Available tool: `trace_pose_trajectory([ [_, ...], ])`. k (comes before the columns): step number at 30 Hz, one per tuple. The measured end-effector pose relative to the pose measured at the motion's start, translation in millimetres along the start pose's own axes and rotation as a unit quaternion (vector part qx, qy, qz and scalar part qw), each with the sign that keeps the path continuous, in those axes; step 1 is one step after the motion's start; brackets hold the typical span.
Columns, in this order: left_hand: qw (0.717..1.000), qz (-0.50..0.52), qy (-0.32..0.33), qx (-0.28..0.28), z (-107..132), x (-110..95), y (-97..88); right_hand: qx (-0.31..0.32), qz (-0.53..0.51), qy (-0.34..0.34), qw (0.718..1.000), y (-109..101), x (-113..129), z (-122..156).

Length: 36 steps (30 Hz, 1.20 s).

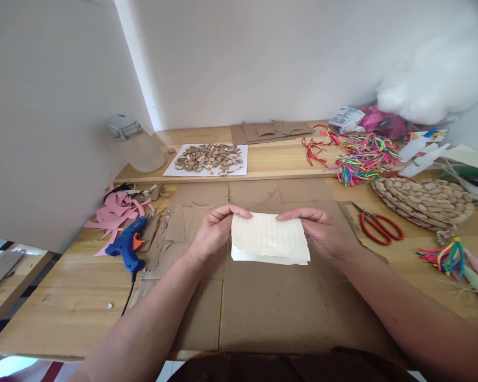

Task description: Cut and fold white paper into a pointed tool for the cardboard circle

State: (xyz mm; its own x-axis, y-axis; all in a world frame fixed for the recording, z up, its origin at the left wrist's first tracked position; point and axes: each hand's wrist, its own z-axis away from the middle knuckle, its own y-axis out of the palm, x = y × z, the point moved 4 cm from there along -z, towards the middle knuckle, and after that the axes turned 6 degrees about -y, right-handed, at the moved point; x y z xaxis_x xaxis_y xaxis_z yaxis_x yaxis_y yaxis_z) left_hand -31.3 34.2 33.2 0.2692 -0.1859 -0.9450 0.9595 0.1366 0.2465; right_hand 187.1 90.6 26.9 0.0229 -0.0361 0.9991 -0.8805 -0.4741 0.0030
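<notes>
A folded sheet of lined, cream-coloured paper (270, 237) is held up between my hands, over a brown cardboard sheet (279, 307). My left hand (219, 229) pinches its left upper corner, thumb on top. On the other side, my right hand (322, 231) grips the right upper corner with the thumb along the top edge. The fingers behind the paper are hidden. To the left lies a blue hot glue gun (128, 245) with an orange trigger. Red-handled scissors (378, 223) rest to the right of my right hand.
Pink scraps (115, 212) lie at left. Behind are a lidded jug (135, 143), brown-and-white pieces (211, 159) on white paper and cardboard offcuts (271, 130). At right are colourful tassels (362, 156), glue bottles (422, 159), a peanut-shell-covered piece (426, 201) and white stuffing (438, 74).
</notes>
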Motion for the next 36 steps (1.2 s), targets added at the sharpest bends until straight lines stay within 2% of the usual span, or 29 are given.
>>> trace_pose_trajectory([
  [5, 0.999, 0.017, -0.037, 0.026, -5.7, 3.6, -2.1, -0.030, -0.078, 0.043, 0.996, 1.0, 1.9, -1.4],
  [10, 0.993, 0.041, -0.044, 0.102, -6.2, 6.1, 0.6, -0.056, -0.137, 0.108, 0.983, 2.0, 4.4, -1.8],
  [12, 0.994, -0.004, -0.015, 0.105, -5.2, 5.5, 1.6, -0.060, -0.146, 0.112, 0.981, 1.5, 3.9, -2.2],
  [17, 0.977, -0.138, 0.155, 0.044, -3.2, -2.6, 0.9, -0.034, -0.173, 0.150, 0.973, 4.7, -1.4, -1.0],
  [19, 0.976, -0.140, 0.166, 0.022, -4.5, -0.7, -0.2, 0.001, -0.178, 0.157, 0.972, 7.4, -2.1, 0.1],
  [22, 0.986, -0.109, 0.124, 0.001, -8.8, 6.9, -1.9, 0.057, -0.184, 0.154, 0.969, 10.3, -2.2, 1.0],
  [27, 0.990, -0.108, 0.087, -0.024, -12.1, 10.9, -3.3, 0.076, -0.152, 0.118, 0.978, 10.8, -4.8, 0.5],
  [31, 0.994, -0.096, 0.058, -0.013, -11.7, 12.5, -2.5, 0.056, -0.092, 0.042, 0.993, 12.2, -2.6, -0.2],
  [36, 0.995, -0.083, 0.057, -0.005, -12.9, 16.1, -1.6, -0.025, -0.006, 0.004, 1.000, 7.9, 1.5, -2.2],
])
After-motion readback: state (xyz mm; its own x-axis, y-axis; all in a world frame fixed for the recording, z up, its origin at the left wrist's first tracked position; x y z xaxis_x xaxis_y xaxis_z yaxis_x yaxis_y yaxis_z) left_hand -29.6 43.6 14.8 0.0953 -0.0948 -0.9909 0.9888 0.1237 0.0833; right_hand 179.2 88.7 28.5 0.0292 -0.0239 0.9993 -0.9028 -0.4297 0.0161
